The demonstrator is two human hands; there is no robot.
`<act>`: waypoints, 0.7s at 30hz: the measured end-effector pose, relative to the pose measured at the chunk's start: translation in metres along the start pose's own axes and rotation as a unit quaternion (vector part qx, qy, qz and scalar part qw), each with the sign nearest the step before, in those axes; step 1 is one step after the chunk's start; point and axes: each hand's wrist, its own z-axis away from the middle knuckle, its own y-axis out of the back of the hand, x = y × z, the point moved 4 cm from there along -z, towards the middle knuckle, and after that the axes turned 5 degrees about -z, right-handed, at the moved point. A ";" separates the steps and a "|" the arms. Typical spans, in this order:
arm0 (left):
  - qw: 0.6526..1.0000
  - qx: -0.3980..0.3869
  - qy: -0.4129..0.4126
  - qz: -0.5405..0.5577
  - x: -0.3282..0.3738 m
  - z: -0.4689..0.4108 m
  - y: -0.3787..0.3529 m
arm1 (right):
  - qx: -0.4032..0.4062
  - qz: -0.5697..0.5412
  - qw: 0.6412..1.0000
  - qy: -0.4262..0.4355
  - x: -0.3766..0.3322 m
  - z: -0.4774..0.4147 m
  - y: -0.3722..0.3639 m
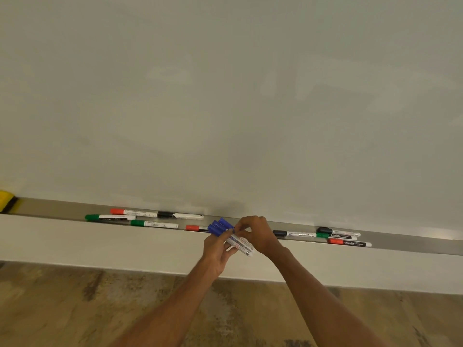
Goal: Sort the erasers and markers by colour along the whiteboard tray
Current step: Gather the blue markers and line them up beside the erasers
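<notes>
My left hand [217, 251] grips a bundle of three blue-capped markers [226, 232] just in front of the metal tray [55, 209]. My right hand [258, 234] pinches the same bundle from the right. Loose markers lie along the tray: a red one [132, 212], a black one [180, 215], two green ones [110, 217] [154, 224], and a red one [196, 228] partly hidden behind the blue caps. Right of my hands lie a black marker [293, 233], another black [338, 231], a green [334, 236] and a red [349, 242].
A yellow eraser [7, 201] with a black base sits at the far left end of the tray. The whiteboard [225, 96] fills the view above. Below the tray are a pale wall band and a wooden floor [75, 309].
</notes>
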 end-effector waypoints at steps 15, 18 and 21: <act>0.991 0.069 -0.070 0.093 0.051 0.010 0.047 | 0.093 -0.300 0.941 -0.124 -0.025 0.004 -0.031; 0.986 0.078 -0.082 0.121 0.068 0.014 0.066 | 0.058 -0.422 0.891 -0.155 -0.044 0.004 -0.052; 0.981 0.092 -0.100 0.138 0.083 0.017 0.083 | 0.030 -0.489 0.860 -0.140 -0.069 -0.001 -0.072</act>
